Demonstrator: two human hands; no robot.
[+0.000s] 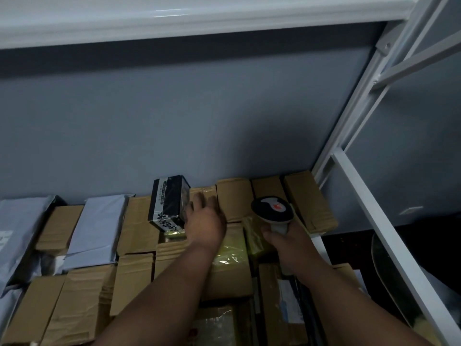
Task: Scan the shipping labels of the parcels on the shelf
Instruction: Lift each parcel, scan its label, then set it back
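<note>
Several brown cardboard parcels (139, 221) and grey plastic mailers (97, 226) lie packed together on the shelf. A black-and-white printed box (168, 201) sits on top of them near the back wall. My left hand (205, 218) reaches in beside that box, fingers spread and touching its right side and the cardboard behind it. My right hand (284, 239) grips the handle of a white and black barcode scanner (273, 211), whose head with an orange mark points down over a parcel wrapped in yellow tape (252, 236). No label is readable under the scanner.
A grey back wall (174, 121) closes the shelf behind the parcels. The upper shelf board (174, 16) hangs overhead. A white metal upright and crossbars (369, 221) bound the right side. A parcel with a white label (287, 305) lies under my right forearm.
</note>
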